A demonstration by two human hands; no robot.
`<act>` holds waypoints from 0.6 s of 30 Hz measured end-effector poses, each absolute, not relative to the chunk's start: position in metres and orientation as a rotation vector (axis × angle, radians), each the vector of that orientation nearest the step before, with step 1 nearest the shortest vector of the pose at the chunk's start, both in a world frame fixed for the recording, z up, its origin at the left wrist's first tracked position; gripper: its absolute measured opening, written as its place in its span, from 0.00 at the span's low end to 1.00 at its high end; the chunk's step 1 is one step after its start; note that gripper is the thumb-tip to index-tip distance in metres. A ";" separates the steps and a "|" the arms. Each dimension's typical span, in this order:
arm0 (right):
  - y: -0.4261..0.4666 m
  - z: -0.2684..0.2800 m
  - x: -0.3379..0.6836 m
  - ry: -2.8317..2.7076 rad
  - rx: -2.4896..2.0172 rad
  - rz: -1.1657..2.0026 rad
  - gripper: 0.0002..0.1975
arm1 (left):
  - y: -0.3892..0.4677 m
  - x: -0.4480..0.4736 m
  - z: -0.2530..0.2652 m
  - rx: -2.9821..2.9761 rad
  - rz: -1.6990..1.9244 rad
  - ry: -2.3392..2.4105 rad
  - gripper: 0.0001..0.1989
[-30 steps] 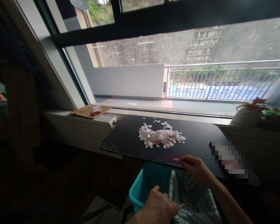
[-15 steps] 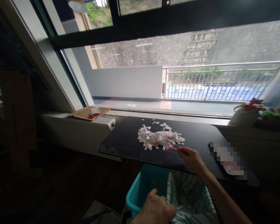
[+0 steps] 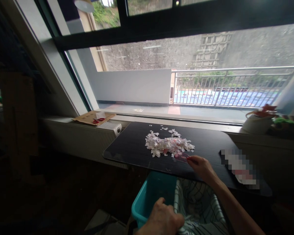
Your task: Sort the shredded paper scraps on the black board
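My right hand [image 3: 201, 164] is closed on a thin, see-through pinkish plastic piece [image 3: 181, 157]; its exact kind is not clear. The far end of this piece touches the near side of a heap of small white and pink paper scraps [image 3: 166, 145] on the dark table [image 3: 127, 147]. My left hand [image 3: 163, 217] is low in front, fingers curled, where a teal bin [image 3: 140, 199] meets a container lined with striped material [image 3: 201, 199]. What those fingers hold is hidden.
A blurred-out flat object [image 3: 240, 168] lies at the table's right. Red-handled scissors [image 3: 98, 120] rest on brown cardboard [image 3: 88, 118] by a radiator [image 3: 110, 127]. A pale basket [image 3: 256, 122] stands on the right sill. Beyond the window runs a metal railing [image 3: 225, 86].
Very little differs. The view has shifted slightly; both hands, the plastic piece and the scrap heap keep nearly the same places.
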State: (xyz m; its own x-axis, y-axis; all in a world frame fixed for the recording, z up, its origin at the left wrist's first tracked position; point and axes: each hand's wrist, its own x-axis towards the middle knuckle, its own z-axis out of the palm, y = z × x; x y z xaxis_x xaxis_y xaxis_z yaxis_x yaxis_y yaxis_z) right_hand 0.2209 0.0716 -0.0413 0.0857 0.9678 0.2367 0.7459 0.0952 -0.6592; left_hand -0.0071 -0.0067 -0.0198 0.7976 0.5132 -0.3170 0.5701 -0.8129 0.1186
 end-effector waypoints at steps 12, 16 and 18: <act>0.062 -0.039 0.211 -1.689 -1.678 0.520 0.18 | -0.008 -0.003 -0.003 2.729 -0.489 0.806 0.07; 0.060 -0.041 0.204 -1.723 -1.624 0.585 0.17 | -0.008 0.000 -0.002 2.751 -0.491 0.790 0.08; 0.063 -0.043 0.207 -1.680 -1.635 0.536 0.17 | -0.008 0.001 -0.002 2.760 -0.495 0.777 0.08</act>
